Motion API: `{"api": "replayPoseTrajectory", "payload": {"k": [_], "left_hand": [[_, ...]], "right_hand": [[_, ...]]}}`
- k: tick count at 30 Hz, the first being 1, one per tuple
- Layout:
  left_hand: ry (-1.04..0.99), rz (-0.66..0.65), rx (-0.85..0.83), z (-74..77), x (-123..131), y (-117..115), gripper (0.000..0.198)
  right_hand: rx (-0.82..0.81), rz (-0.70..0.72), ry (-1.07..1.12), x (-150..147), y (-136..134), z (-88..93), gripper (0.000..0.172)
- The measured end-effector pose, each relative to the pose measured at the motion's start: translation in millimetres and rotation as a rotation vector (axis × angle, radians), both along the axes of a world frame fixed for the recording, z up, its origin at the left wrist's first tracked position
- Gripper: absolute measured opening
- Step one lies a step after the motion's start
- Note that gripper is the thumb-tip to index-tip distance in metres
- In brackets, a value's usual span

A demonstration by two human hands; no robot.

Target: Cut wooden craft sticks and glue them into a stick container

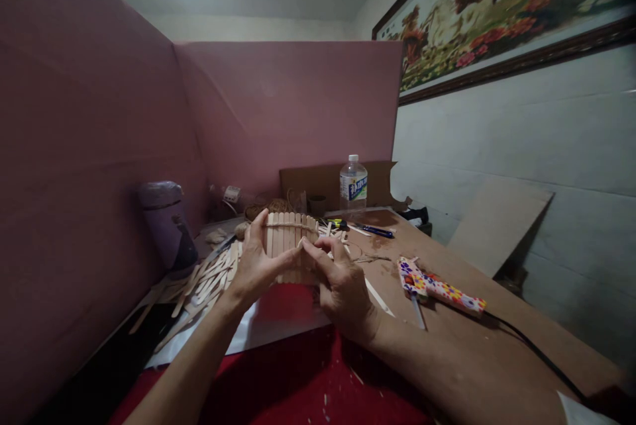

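Both my hands hold up a small panel of wooden craft sticks (287,239) glued side by side, standing upright above the table. My left hand (256,263) grips its left edge with thumb and fingers closed on it. My right hand (340,286) pinches its lower right part, fingers curled around the sticks. A thin string or twine runs across the top of the panel.
Loose craft sticks (206,283) lie scattered at the left. A flower-patterned glue gun (440,289) with a black cord lies on the brown board at right. A water bottle (353,185), pens (370,230), twine and a purple container (166,223) stand behind. Pink partition walls enclose the left and back.
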State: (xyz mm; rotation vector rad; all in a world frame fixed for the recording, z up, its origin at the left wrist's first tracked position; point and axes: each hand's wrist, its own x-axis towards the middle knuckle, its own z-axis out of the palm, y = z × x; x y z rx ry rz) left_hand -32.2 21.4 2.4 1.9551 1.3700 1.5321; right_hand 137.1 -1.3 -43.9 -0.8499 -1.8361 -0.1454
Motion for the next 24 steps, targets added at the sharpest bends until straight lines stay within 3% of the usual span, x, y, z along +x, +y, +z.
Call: {"api": "replayPoseTrajectory", "payload": {"k": [7, 11, 18, 24], "left_hand": [[0.024, -0.071, -0.058, -0.6, -3.2, -0.8, 0.089], [0.022, -0.064, -0.046, -1.1, -3.9, -0.6, 0.083], [0.042, -0.044, -0.052, 0.6, -1.0, -2.0, 0.097], [0.057, -0.020, -0.040, -0.8, -0.8, -1.2, 0.094]], "right_hand": [[0.012, -0.060, -0.022, 0.5, -1.0, 0.6, 0.051], [0.014, -0.094, -0.040, 0.0, -2.0, 1.1, 0.049], [0.042, -0.131, -0.062, -1.2, -2.0, 0.7, 0.049], [0.035, -0.121, -0.071, -1.4, -1.6, -0.2, 0.052]]}}
